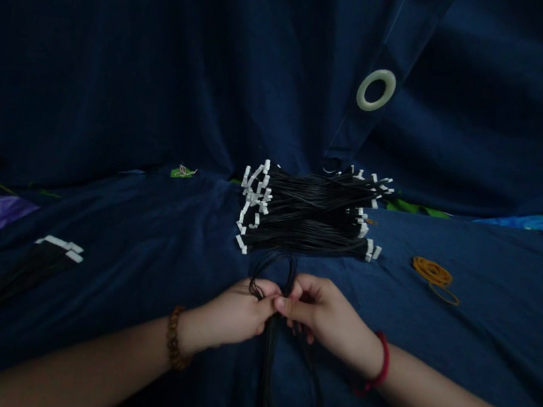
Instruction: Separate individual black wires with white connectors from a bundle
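Note:
My left hand (249, 311) and my right hand (319, 311) meet at the middle front, fingertips pinched together. Between them they grip a bundle of thin black cables (268, 365). Small loops of cable stick up above the fingers, and a larger loop hangs below at the right. The lower ends run out of the bottom of the view. Just beyond my hands lies a pile of black cables (316, 210) with white connectors (256, 196) at both ends. Whether something small is between the fingertips is hidden.
Orange-brown rubber bands (432, 272) lie right of the pile. At the left is another bunch of black cables (34, 271) with white tips, near a purple cloth or bag (1, 219). Dark blue cloth (146, 233) covers the surface; a blue curtain (196, 51) hangs behind.

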`<control>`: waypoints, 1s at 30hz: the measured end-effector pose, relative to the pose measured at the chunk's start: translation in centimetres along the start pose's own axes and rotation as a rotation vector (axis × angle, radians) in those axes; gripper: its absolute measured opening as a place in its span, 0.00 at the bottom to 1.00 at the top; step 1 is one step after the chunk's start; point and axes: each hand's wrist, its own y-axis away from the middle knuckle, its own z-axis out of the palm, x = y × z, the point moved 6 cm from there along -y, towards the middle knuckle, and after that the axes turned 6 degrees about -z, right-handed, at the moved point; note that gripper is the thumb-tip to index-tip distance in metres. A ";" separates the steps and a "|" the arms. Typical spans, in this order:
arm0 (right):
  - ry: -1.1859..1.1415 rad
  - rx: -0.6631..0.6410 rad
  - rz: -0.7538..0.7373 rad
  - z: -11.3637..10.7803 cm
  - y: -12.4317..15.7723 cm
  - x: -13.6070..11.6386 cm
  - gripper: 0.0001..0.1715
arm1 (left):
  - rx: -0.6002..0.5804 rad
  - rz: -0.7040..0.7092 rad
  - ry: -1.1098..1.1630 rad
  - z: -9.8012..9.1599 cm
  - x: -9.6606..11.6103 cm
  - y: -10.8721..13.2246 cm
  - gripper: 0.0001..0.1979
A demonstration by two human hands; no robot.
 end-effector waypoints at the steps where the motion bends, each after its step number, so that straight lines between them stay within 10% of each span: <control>1: -0.048 -0.021 0.032 0.1 -0.2 0.2 0.24 | -0.009 -0.008 -0.009 0.1 0.1 0.0 0.14; 10: -0.219 -0.086 0.097 0.2 -0.1 0.5 0.24 | -0.336 -0.022 0.097 0.1 0.5 0.3 0.03; 30: -0.447 -0.061 0.055 -0.8 -0.3 0.4 0.19 | -0.237 -0.106 0.366 -0.6 -0.3 -0.6 0.12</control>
